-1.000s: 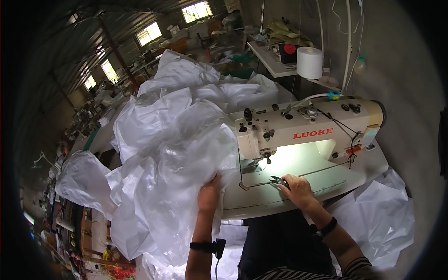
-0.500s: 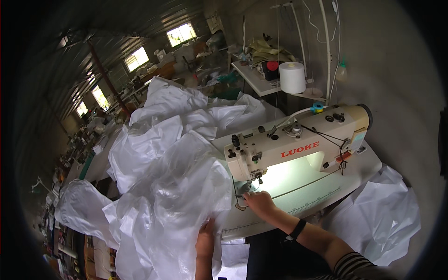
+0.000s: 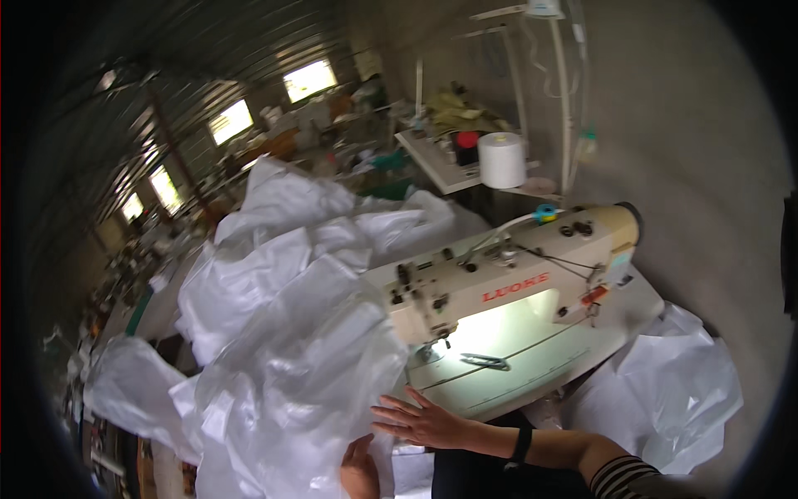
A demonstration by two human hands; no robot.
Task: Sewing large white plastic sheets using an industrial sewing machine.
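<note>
A large heap of white, shiny sheet material (image 3: 291, 358) spreads over the left of the sewing machine table, its right edge beside the needle area. My left hand (image 3: 360, 472) is low at that edge, its fingers curled closed on the sheet. Just above and to the right, my right hand (image 3: 428, 422) has its fingers spread, the tips over the sheet's edge, gripping nothing. The cream sewing machine (image 3: 515, 270) stands beyond my hands with its lamp lit. A small pair of thread snips (image 3: 485, 362) lies on the machine bed, right of the needle.
A white thread cone (image 3: 502, 160) stands behind the machine, near a side table (image 3: 436, 170) with olive cloth (image 3: 457, 115) on it. More white sheet (image 3: 657, 395) hangs at the right, below the table edge. A grey wall (image 3: 690, 166) bounds the right side.
My right hand has left the needle area and come down toward my left hand, fingers opened. The snips now lie uncovered on the machine bed. My left hand sits lower; the view has shifted slightly.
</note>
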